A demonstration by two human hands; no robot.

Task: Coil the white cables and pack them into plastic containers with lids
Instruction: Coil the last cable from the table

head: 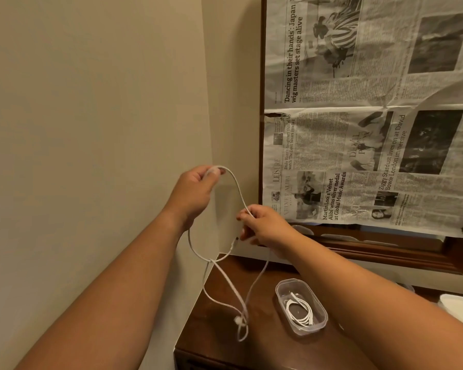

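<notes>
Nearest the camera, low in the frame, the dark wooden table (257, 351) carries an open clear plastic container (301, 307) at lower centre-right, with one coiled white cable (299, 311) already lying inside; no lid sits on it (a pale object at the right edge may be a lid or another container, too cropped to tell). Just left of the container, the loose tail of a second white cable (238, 182) hangs in tangled loops, its lowest loop reaching down near the tabletop. Higher up, at mid-frame, the right hand (265, 227) pinches this cable between thumb and fingers, and the left hand (195, 193), further up and left, is closed around the cable's upper bend, so a short arc runs between them. Behind, a newspaper (358, 116) covers a wood-framed panel at upper right. The person appears to be starting the coil on the second cable; the next move likely calls for freeing the hanging tangle and drawing it up into even loops.
</notes>
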